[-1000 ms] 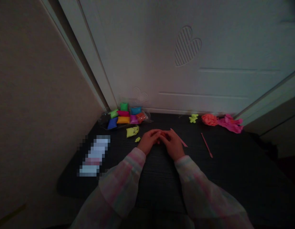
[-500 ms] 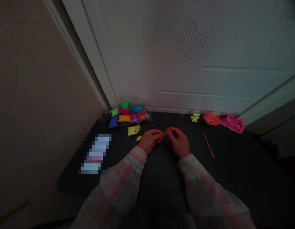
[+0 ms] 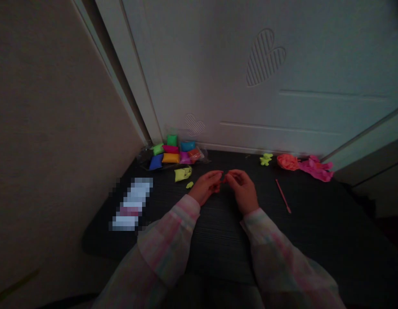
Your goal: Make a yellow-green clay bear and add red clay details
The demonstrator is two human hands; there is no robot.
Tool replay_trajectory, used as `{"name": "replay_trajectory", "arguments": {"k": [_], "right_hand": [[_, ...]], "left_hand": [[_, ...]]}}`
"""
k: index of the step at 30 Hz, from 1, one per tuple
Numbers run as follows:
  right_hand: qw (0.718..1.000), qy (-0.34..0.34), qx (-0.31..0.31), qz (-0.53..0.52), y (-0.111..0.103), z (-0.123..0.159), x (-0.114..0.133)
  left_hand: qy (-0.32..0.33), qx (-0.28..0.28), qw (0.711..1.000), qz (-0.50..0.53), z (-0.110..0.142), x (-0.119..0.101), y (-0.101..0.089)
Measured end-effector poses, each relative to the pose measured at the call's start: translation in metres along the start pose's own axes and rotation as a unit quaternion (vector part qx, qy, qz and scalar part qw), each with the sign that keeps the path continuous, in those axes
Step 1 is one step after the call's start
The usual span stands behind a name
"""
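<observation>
My left hand (image 3: 207,187) and my right hand (image 3: 242,189) are raised close together over the middle of the dark table, fingertips almost meeting. Between the right thumb and fingers is a small piece of orange-red modelling clay (image 3: 226,177). The left fingers are pinched too; what they hold is too small and dim to make out. Left of the hands lie a small yellow clay lump (image 3: 189,185) and an opened yellow clay packet (image 3: 183,174). A pink modelling stick (image 3: 283,196) rests to the right of my right hand.
Several coloured clay packets (image 3: 171,158) lie in clear plastic at the back left. A blurred-out bright rectangle (image 3: 132,204) is at the left. Along the back right sit a small yellow clay figure (image 3: 266,159), an orange crumpled lump (image 3: 288,162) and a pink one (image 3: 316,168). A white panel (image 3: 218,77) rises behind the table (image 3: 218,244).
My fingertips have drawn slightly apart; the orange-red clay that stretched between both hands now shows only at the right fingertips. The whole view has shifted a little.
</observation>
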State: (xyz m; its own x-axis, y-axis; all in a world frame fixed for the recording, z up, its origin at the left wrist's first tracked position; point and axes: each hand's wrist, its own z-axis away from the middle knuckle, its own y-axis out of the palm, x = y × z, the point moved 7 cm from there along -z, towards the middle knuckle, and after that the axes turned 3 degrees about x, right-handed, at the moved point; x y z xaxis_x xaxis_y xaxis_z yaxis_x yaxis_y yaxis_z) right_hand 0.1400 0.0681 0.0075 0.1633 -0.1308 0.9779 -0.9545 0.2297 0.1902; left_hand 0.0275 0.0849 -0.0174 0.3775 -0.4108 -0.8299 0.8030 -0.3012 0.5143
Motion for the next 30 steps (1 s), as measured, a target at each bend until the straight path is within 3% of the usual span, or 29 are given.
{"name": "replay_trajectory", "arguments": {"k": [5, 10, 18, 22, 30], "right_hand": [[0.998, 0.035, 0.029, -0.049, 0.008, 0.003, -0.006], [0.981, 0.1, 0.069, -0.149, 0.014, 0.003, -0.015], [0.938, 0.199, 0.137, -0.25, 0.021, 0.011, -0.009], [0.938, 0.203, 0.13, -0.249, 0.018, 0.009, -0.012], [0.948, 0.212, 0.099, -0.215, 0.014, 0.007, -0.025]], "left_hand": [[-0.013, 0.02, 0.999, -0.048, -0.001, 0.008, 0.0], [-0.005, 0.032, 0.999, 0.013, 0.0, 0.005, 0.005], [0.062, -0.055, 0.982, 0.167, 0.0, -0.013, -0.016], [0.062, -0.065, 0.98, 0.18, 0.001, -0.016, -0.019], [0.047, -0.016, 0.987, 0.152, 0.003, -0.016, -0.01]]}}
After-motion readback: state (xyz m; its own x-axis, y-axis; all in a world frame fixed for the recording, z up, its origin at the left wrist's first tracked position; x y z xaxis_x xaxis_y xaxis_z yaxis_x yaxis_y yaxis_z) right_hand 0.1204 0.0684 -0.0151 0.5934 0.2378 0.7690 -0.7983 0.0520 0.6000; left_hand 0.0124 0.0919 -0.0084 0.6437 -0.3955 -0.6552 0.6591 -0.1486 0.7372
